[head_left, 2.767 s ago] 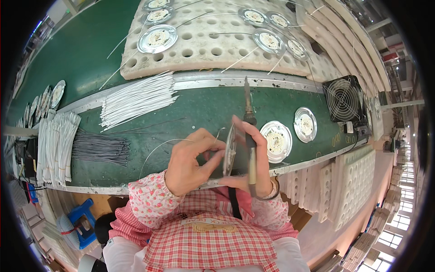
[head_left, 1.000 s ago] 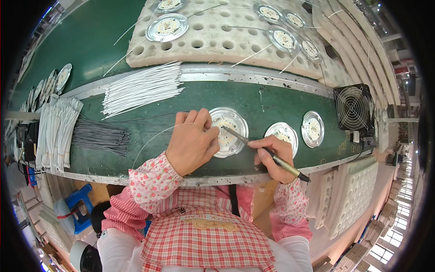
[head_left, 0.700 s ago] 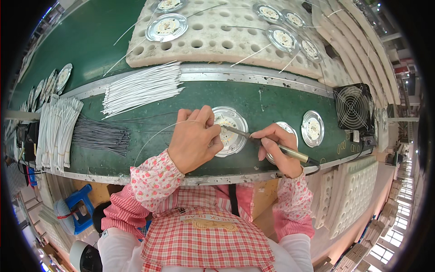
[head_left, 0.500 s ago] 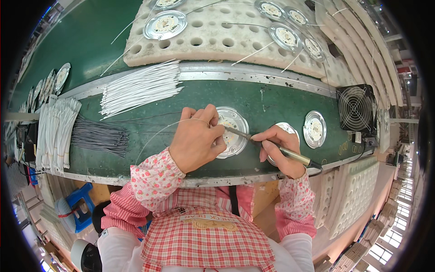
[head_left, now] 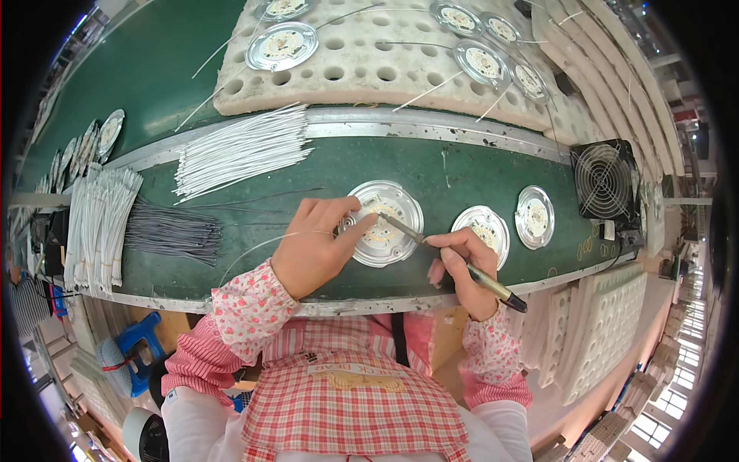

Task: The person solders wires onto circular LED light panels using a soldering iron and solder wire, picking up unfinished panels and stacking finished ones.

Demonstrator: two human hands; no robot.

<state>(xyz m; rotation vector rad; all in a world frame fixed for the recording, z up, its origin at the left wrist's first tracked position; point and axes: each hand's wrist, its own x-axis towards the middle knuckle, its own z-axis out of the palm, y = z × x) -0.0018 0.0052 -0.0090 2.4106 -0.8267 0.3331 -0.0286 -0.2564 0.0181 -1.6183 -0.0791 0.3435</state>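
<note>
A round silver LED lamp board lies on the green bench in front of me. My left hand is at its left side, thumb reaching onto the board's middle and fingers curled by the rim. A thin pale wire arcs up from the bench edge to this hand, which appears to pinch it; its end is hidden. In my right hand is a soldering iron, held like a pen. Its tip meets the board beside my left thumb. Two more lamp boards, one near my right hand and another beyond it, lie to the right.
White wires are spread at the back left, with bundled white wires and dark grey wires nearer. A black fan stands at the right. Behind the metal rail, a perforated foam slab carries several wired boards.
My left hand has moved slightly left and lower, its fingers lowered toward the board's rim. The right hand and iron have shifted a little down and left; more of the board shows.
</note>
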